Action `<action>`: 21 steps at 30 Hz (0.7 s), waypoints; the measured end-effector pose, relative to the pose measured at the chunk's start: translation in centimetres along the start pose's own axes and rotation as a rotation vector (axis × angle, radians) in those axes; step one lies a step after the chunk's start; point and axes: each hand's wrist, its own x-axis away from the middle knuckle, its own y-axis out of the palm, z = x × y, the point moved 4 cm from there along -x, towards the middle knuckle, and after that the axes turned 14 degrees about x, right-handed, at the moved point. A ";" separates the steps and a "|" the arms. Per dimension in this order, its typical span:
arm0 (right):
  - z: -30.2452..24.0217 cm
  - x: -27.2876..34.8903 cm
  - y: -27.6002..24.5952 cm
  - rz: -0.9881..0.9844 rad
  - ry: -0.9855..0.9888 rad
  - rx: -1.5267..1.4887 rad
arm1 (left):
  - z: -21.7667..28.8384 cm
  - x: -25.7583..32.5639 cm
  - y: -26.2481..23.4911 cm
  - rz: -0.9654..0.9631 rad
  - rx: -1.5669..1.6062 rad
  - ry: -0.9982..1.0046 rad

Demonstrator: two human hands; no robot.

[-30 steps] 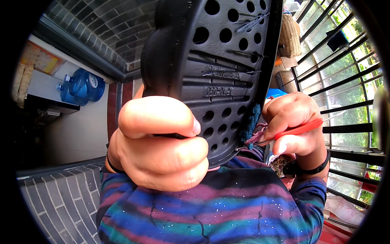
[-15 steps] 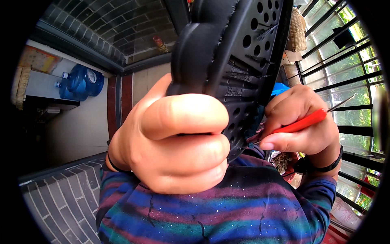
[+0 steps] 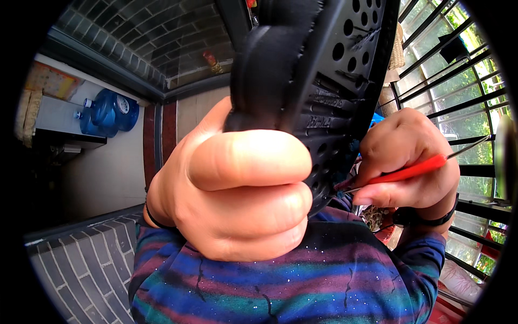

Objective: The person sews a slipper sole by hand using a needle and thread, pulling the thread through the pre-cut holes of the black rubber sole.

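Observation:
A black shoe sole (image 3: 324, 73) with round holes, raised ridges and a thick stitched edge stands tilted in front of me. My left hand (image 3: 243, 200) is closed around its near, lower edge, with the fingers curled toward me. On the far right side, my right hand (image 3: 407, 143) pinches a red-handled crochet hook (image 3: 413, 171). Thin metal sticks out of both ends of the handle. Its inner tip reaches the sole's lower right edge, beside some teal and purplish yarn (image 3: 343, 185). The sole hides most of that yarn and where the tip ends.
Blue water bottles (image 3: 108, 110) lie on a shelf at the left, near a dark-framed window (image 3: 162, 92). A barred window (image 3: 431, 102) runs along the right side. A potted plant (image 3: 373, 215) sits below my right hand. A grey brick wall (image 3: 86, 270) is at lower left.
The sole and both hands have shifted a little to the right. My right hand still pinches the hook, whose outer end now points farther right.

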 end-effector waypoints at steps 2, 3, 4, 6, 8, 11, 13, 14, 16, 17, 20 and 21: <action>0.0 0.0 -0.1 -0.020 -0.002 0.026 | 0.0 -0.4 0.1 -0.006 -0.002 -0.025; -0.2 -0.2 -0.2 -0.036 -0.012 0.056 | 0.1 -0.6 0.1 -0.010 -0.005 -0.038; -0.3 -0.3 -0.2 -0.038 -0.019 0.076 | 0.1 -0.6 0.3 0.023 0.010 -0.045; -0.2 -0.4 0.0 -0.023 -0.027 0.106 | -0.1 -0.8 0.1 -0.014 0.045 -0.097; -0.4 -0.4 0.0 0.006 -0.050 0.190 | 0.0 -1.1 -0.6 -0.101 0.059 -0.153; -1.4 0.0 0.1 0.097 -0.134 0.453 | -0.7 -0.5 -1.4 -0.079 0.007 -0.147; -2.0 0.6 0.4 0.237 -0.225 0.653 | -1.0 -0.6 -2.9 -0.103 -0.047 -0.191; -2.0 0.6 0.5 0.311 -0.295 0.689 | -0.8 -0.9 -3.2 -0.117 -0.068 -0.208; -1.9 1.0 0.8 0.409 -0.399 0.666 | -0.4 -1.1 -3.4 -0.090 -0.115 -0.209; -1.6 1.2 1.1 0.431 -0.406 0.626 | -0.3 -1.1 -3.4 -0.077 -0.132 -0.208; -1.3 1.5 1.5 0.461 -0.401 0.597 | -0.2 -1.1 -3.4 -0.068 -0.141 -0.224; -1.1 1.4 1.6 0.472 -0.400 0.587 | -0.2 -0.9 -3.3 -0.060 -0.149 -0.220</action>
